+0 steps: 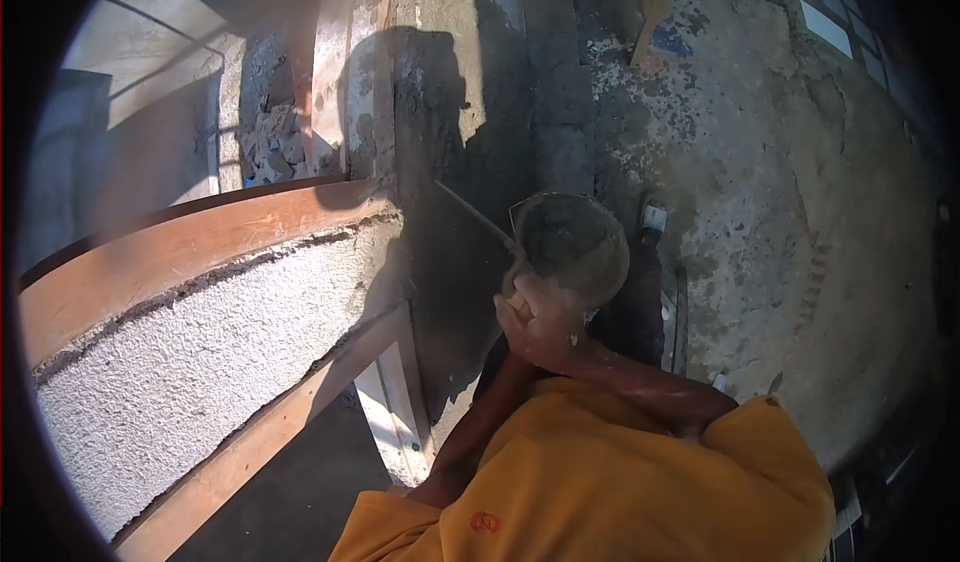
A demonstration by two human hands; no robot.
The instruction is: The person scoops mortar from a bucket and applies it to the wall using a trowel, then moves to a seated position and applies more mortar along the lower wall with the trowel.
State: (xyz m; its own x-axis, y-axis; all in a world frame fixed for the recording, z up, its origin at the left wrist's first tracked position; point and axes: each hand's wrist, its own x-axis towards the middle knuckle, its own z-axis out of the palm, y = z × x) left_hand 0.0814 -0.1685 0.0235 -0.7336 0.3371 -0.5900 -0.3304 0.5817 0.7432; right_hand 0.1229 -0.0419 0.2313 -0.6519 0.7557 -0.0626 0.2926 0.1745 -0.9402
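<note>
A round bucket [572,250] with wet grey mortar [565,234] inside is in front of my body, its thin wire handle arching at the left rim. My right hand [548,334] is closed just below the bucket's near edge; what it grips is hidden. Against it, on the left side, my left hand [512,314] has its fingers bent closed. A long thin strip-like tool [475,214], seen edge-on, runs from the fingers up and left toward the wall corner. The two hands overlap, so their exact holds are partly covered.
To the left, a rough white wall panel [210,362] sits between smooth brownish ledges [200,247]. Rubble [278,147] lies beyond. A wooden plank [655,12] rests on the stained concrete floor [740,212] at upper right. My shoe [654,218] shows beside the bucket.
</note>
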